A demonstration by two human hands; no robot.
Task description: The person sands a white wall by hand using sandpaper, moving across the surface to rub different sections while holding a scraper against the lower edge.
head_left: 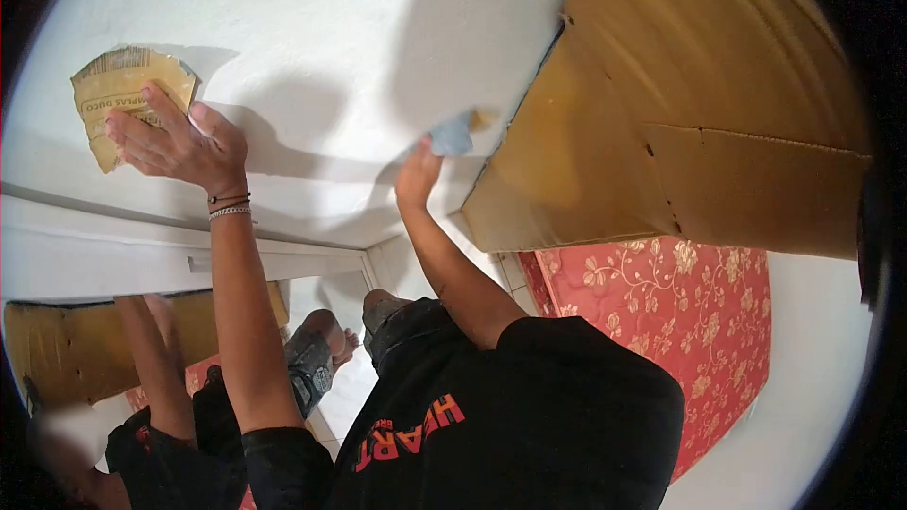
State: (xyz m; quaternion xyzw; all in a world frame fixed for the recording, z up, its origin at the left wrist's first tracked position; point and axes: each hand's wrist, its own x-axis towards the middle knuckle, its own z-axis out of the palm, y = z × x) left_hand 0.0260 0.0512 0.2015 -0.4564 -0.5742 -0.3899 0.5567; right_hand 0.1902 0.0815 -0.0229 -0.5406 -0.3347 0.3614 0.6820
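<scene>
My left hand lies with fingers spread across a torn sheet of sandpaper, its tan printed back with barcode facing me. It holds the sheet against the white wall. Farther right, my right hand is closed on a small grey-blue piece with a tan end, blurred by motion. That piece is close to the wall, near the edge of the brown upholstered panel. Whether it is folded sandpaper cannot be made out.
A large brown upholstered panel with visible seams stands at the right. Behind it is a red floral mattress. A white frame borders a mirror at lower left, reflecting a person in black. Pale floor tiles show near the middle.
</scene>
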